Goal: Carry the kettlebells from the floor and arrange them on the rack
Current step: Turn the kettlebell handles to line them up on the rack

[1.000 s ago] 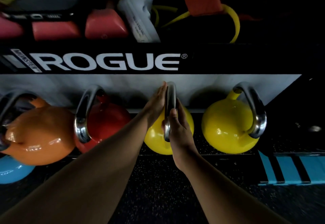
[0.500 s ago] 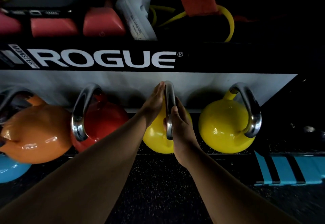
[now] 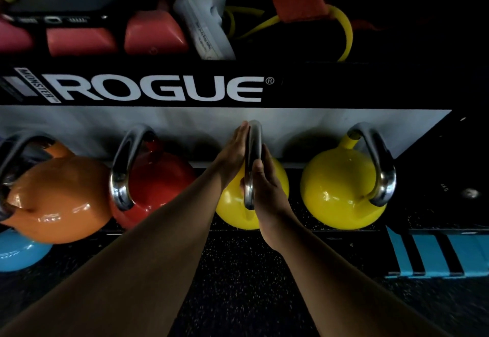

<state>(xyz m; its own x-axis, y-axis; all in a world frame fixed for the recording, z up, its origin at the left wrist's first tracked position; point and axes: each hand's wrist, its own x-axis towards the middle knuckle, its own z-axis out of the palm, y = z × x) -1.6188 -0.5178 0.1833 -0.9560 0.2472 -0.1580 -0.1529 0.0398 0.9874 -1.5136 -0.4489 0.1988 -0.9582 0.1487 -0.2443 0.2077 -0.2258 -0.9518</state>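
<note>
— Head view first, left to right: what's on the bottom shelf [image 3: 330, 163] of the rack [image 3: 344, 87]?

— At its left end an orange kettlebell [image 3: 58, 199], with a blue one [image 3: 18, 252] poking out below it; I can't tell whether that one sits on the floor. Next a red kettlebell [image 3: 156, 177], then the yellow kettlebell [image 3: 232, 204] being handled, then a second yellow kettlebell [image 3: 341, 188] near the shelf's right end.

— And the hands?

— Left hand [image 3: 232, 156] is flat, fingers straight, palm pressed to the left side of the steel handle [image 3: 252, 162]. Right hand [image 3: 264, 191] lies against the right side, thumb on the handle's front. Neither is wrapped around it; it's sandwiched between two open palms.

— So what would do this step well?

— I'd guess they're squaring the handle, front to back. Turn it gently, keep the base flat on the shelf, leave a gap from the red one, and slide the palms off without dragging it.

— How does it look?

— Glossy yellow round body, bare polished handle, upright, seated mid-shelf, beneath the Rogue-lettered crossbeam.
</note>
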